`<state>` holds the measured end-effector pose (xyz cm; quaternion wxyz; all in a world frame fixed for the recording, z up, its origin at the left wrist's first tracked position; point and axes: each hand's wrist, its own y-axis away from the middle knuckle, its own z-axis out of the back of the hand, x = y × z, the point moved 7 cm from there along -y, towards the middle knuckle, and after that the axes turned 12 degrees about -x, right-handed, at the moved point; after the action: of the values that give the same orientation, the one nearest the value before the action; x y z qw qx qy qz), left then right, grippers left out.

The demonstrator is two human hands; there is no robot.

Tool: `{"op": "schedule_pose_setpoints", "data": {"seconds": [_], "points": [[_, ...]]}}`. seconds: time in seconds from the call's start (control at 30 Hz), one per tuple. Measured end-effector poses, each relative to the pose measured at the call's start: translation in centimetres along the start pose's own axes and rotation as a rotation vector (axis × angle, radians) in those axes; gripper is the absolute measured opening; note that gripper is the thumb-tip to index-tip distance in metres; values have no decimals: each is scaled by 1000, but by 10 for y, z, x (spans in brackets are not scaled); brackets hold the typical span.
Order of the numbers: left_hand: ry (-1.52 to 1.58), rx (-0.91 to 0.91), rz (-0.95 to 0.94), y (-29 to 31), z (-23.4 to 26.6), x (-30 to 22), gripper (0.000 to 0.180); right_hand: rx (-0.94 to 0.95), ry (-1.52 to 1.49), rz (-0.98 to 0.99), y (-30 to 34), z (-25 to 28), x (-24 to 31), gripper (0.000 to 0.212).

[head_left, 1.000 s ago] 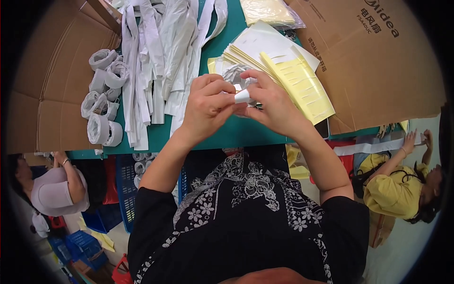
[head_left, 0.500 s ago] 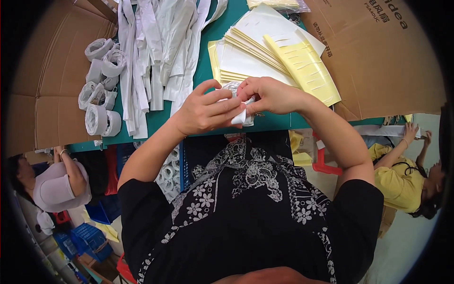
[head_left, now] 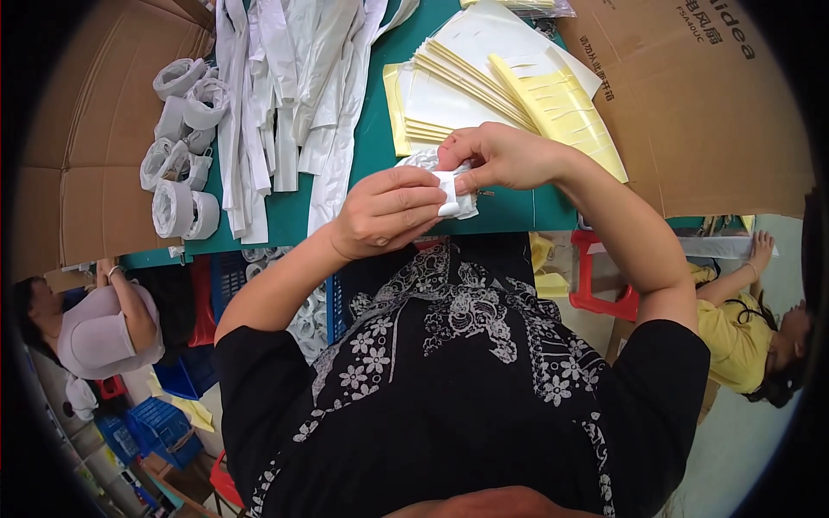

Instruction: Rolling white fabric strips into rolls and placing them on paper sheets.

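Observation:
Near the table's front edge, both hands hold a small crumpled white roll (head_left: 467, 205) that looks like wound strip material. My left hand (head_left: 389, 211) grips it from the left, fingers pressed together across its front. From the right, my right hand (head_left: 509, 155) pinches its upper side between thumb and fingertips. A smooth flat white piece shows between the two hands; what it is I cannot tell. Just beyond lies a fanned stack of white and yellow sheets (head_left: 471, 73), topped by a yellow sheet with slits (head_left: 566, 108).
Long white strips (head_left: 324, 112) hang together over the green table (head_left: 393, 39). Several finished-looking white rolls (head_left: 173, 211) are piled at the left. Cardboard (head_left: 112, 112) walls the left side, more cardboard (head_left: 682, 112) the right. Below are a blue crate (head_left: 332, 298) and red stool (head_left: 596, 281). A person sits on either side.
My left fingers have closed flatter against the roll, and a flat white piece now shows. My right hand has shifted slightly up and right. The view has tilted a little.

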<state>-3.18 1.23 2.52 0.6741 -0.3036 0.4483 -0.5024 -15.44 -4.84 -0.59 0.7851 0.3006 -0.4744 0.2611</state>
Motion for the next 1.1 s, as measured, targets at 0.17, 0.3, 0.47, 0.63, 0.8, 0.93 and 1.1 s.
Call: {"op": "schedule_pose_setpoints", "data": {"seconds": [0.17,0.3,0.47,0.63,0.8,0.93,1.1], "points": [[-108,78,-72,13,-10,-1,26,-40,-70,-3,-1,-4,-15,25],[-216,140,-245,8,-3,-4,22,-64,-268,-89,2,-1,-13,29],[-273,111,-313,-4,10,-7,20,-48,-545,-170,5,-4,-13,37],[-388,36,-380,-13,20,-4,22,-224,-931,-400,-3,-12,-24,22],[-371,128,-352,-19,27,8,27,-353,-969,-517,-10,-18,-29,15],[-388,192,-303,-19,30,13,29,-354,-1031,-529,-21,-28,-41,19],[-308,163,-100,-20,31,13,22,-353,-855,-490,-22,-28,-40,17]]}}
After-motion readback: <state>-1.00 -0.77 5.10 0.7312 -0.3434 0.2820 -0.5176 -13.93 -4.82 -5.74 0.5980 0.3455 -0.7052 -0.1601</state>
